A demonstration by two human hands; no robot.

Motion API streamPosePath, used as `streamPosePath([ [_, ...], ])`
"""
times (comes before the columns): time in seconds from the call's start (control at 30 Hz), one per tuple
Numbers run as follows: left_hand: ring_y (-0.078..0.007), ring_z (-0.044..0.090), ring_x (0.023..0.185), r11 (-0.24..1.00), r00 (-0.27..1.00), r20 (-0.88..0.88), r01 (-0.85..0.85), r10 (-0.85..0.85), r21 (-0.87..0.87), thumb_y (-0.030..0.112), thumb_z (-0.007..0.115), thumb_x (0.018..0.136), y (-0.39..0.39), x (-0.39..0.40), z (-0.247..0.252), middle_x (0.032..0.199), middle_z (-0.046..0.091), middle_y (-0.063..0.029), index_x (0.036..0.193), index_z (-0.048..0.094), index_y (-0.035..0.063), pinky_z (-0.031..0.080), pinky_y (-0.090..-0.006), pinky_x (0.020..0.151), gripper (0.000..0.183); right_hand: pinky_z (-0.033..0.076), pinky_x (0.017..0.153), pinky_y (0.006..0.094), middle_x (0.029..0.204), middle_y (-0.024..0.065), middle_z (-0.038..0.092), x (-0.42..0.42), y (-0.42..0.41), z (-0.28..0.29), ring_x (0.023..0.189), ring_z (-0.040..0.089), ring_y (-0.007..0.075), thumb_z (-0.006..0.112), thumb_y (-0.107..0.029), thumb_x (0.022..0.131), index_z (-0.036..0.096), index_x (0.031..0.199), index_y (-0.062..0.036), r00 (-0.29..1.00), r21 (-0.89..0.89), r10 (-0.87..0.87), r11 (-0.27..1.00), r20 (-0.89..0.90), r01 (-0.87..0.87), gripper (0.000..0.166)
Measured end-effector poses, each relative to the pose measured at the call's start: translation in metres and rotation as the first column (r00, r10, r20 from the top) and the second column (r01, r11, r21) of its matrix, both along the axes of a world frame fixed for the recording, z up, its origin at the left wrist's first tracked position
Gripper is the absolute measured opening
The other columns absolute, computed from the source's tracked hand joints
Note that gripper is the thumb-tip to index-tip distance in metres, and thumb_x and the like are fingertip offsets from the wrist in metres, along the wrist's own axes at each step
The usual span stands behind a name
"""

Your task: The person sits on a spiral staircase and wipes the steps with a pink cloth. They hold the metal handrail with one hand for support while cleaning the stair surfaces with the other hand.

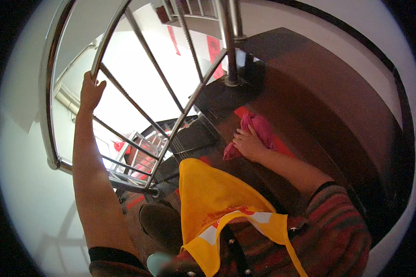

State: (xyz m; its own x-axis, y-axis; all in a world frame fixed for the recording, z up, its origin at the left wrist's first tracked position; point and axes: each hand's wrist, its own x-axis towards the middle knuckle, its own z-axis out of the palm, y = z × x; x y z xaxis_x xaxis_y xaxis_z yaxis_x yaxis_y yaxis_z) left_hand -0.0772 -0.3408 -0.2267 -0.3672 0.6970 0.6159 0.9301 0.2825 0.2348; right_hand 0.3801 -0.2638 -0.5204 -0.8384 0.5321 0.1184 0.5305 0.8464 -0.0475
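At the upper left, my left hand (92, 90) is wrapped around a shiny metal stair rail (107, 36). My right hand (248, 141) presses a bunched pink cloth (260, 126) onto a dark, glossy stair tread (228, 117). The cloth's ends stick out beyond the fingers on both sides. Beneath it, a red strip (282, 147) runs along the tread. A yellow apron (215, 187) hangs from my chest, between my arms and over the lower steps.
Metal balusters (154, 65) rise on the left, with a bright opening behind them. A thick metal post (231, 62) stands on the tread ahead. Curved dark steps (326, 86) climb to the right along a pale wall (378, 86). Lower flights and a red object (121, 147) show through the railing.
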Motion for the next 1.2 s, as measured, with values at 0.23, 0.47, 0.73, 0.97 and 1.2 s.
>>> streamPosePath([
  [0.23,-0.0294,0.054,0.099,0.998,0.995,-0.088,0.039,-0.043,-0.041,0.021,0.063,0.081,0.006,-0.028,-0.007,0.110,0.053,-0.0184,0.125,0.038,-0.0007,0.043,-0.0410,0.088,0.055,0.048,0.073,0.0359,0.085,0.0117,0.064,0.112,-0.010,0.113,0.080,0.061,0.0227,0.046,-0.029,0.094,0.061,0.090,-0.0016,0.606,-0.645,-0.527,0.763,-0.595,0.031,0.031],
  [0.47,-0.0283,0.054,0.097,0.995,0.997,-0.005,0.078,-0.079,-0.061,0.020,0.062,0.081,0.011,-0.044,-0.004,0.103,0.052,-0.0175,0.122,0.038,-0.0010,0.044,-0.0396,0.086,0.053,0.045,0.083,0.0333,0.096,0.0113,0.066,0.169,-0.003,0.218,0.088,0.061,0.0215,0.051,-0.035,0.092,0.062,0.104,0.0010,0.146,-0.485,-0.539,0.825,-0.829,0.290,0.040],
  [0.73,-0.0302,0.055,0.098,0.996,0.996,-0.011,0.089,-0.090,-0.028,0.017,0.061,0.082,0.009,-0.038,-0.004,0.105,0.053,-0.0194,0.122,0.037,-0.0023,0.044,-0.0388,0.087,0.051,0.041,0.095,0.0382,0.121,0.0193,0.055,0.146,0.051,0.147,0.110,0.054,0.0299,0.058,-0.036,0.086,0.054,0.119,0.0001,0.707,-0.557,-0.498,0.812,-0.502,0.176,0.049],
  [0.97,-0.0262,0.051,0.086,0.996,0.996,-0.026,0.083,-0.084,-0.022,0.018,0.063,0.080,0.010,-0.049,-0.009,0.092,0.050,-0.0148,0.116,0.039,-0.0003,0.044,-0.0385,0.080,0.047,0.031,0.104,0.0456,0.137,0.0213,0.037,0.127,0.031,0.050,0.125,0.036,0.0397,0.058,-0.047,0.080,0.043,0.130,-0.0038,0.887,-0.485,-0.435,0.816,-0.157,0.315,0.068],
  [1.2,-0.0335,0.044,0.117,0.995,0.963,-0.252,0.084,-0.096,-0.058,0.016,0.059,0.086,0.023,-0.109,-0.020,0.125,0.043,-0.0227,0.132,0.030,-0.0019,0.033,-0.0393,0.101,0.057,0.017,0.109,0.0529,0.147,0.0212,0.016,0.079,-0.007,-0.002,0.134,0.018,0.0412,0.048,-0.048,0.086,0.030,0.140,-0.0093,0.875,-0.121,-0.477,0.876,-0.078,0.467,0.068],
])
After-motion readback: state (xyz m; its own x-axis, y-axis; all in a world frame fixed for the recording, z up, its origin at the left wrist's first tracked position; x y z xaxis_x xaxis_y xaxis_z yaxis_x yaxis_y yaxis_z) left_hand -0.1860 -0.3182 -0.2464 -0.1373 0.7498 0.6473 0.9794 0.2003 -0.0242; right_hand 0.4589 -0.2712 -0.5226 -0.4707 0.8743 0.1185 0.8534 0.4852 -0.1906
